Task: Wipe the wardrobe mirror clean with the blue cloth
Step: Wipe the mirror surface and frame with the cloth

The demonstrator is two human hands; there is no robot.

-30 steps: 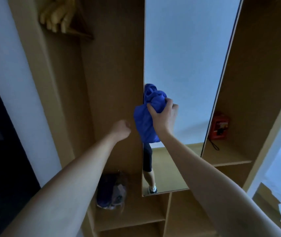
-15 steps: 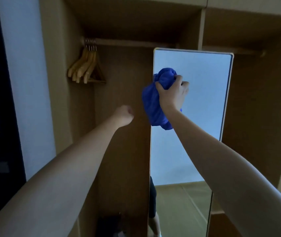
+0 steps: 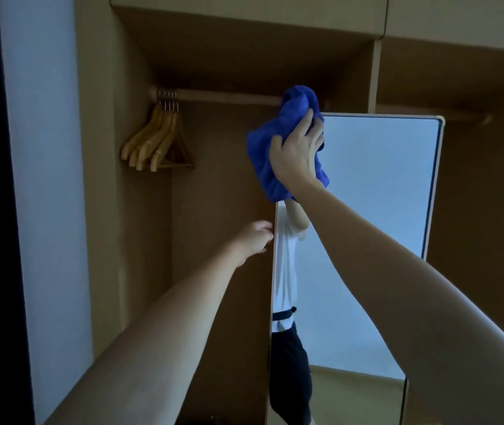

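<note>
Right hand (image 3: 298,154) grips the bunched blue cloth (image 3: 264,157), fingers curled round it, pressing it at the top-left corner of the wardrobe mirror (image 3: 373,191), about 12 o'clock from frame centre. Cloth bulges above the mirror's top edge and hangs down over its left edge. Left hand (image 3: 255,237) sits at 6 o'clock from the cloth, right at the mirror's left edge; fingers curled, but whether they pinch the edge or hold nothing cannot be told. Both forearms reach up from the bottom of the view. Mirror stands upright, a tall panel with a thin pale frame, inside the open wooden wardrobe (image 3: 220,56). Glass reflects a pale wall and part of the person: white top, dark belt, dark bottoms. Hanging rail (image 3: 229,96) runs behind the cloth. A bunch of wooden hangers (image 3: 158,142) hangs from the rail at 9 o'clock from the cloth, well apart from it. Pale wall (image 3: 42,179) at far 9 o'clock.
</note>
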